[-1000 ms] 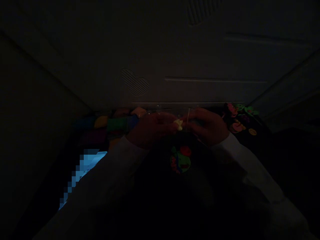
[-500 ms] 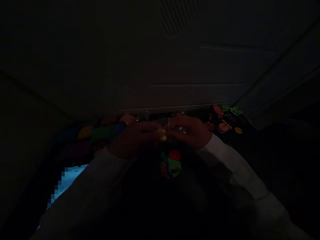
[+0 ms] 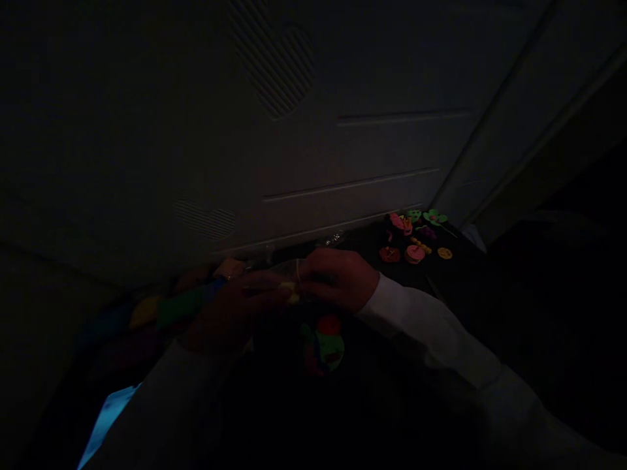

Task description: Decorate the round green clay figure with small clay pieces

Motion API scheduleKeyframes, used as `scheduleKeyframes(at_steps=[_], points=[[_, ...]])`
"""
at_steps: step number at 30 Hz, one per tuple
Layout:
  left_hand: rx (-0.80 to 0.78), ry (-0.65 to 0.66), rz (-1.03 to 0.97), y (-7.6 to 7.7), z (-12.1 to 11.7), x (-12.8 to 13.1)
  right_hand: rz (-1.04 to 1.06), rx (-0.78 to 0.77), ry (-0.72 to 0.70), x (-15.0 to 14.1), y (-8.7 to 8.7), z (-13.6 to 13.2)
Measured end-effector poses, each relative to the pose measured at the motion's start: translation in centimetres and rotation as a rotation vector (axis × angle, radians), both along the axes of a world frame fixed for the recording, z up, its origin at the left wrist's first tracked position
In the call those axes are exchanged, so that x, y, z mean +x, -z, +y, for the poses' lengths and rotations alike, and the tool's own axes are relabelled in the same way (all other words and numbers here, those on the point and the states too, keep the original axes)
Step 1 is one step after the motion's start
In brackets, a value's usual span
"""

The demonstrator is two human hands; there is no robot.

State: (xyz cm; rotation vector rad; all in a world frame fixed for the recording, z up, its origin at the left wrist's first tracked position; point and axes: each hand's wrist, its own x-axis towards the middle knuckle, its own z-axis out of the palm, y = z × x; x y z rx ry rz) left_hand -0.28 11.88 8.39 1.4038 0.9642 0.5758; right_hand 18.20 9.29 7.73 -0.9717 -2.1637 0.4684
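Note:
The scene is very dark. Between my hands is a small clear plastic bag (image 3: 283, 268) with a pale yellow lump (image 3: 292, 292) in or against it; I cannot tell which. My left hand (image 3: 232, 307) has its fingers closed on the bag's left part, by the lump. Pinched fingers of my right hand (image 3: 340, 277) hold the bag's right edge. Just below them lies a flat, clay-like shape (image 3: 330, 346) in green, red, blue and pink.
To the left are several coloured packs, among them a green one (image 3: 181, 307) and a yellow one (image 3: 145, 311). Small colourful figures, including a green flower (image 3: 434, 220), lie at the right. A lit blue screen (image 3: 108, 416) shows lower left. Behind rises a panel with ribbed hearts (image 3: 279, 65).
The view has turned, so most things, the small figures included, sit further left in the picture. Both hands still hold the bag with the yellow lump.

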Motion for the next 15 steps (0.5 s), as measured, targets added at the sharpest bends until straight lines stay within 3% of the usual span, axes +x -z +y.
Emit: scheduleKeyframes(at_steps=[10, 15], points=[[-0.044, -0.012, 0.141, -0.46, -0.39, 0.33, 0.003, 0.006, 0.060, 0.19, 0.10, 0.18], [0.025, -0.022, 0.180, -0.46, -0.38, 0.16, 0.022, -0.052, 0.055, 0.19, -0.08, 0.20]])
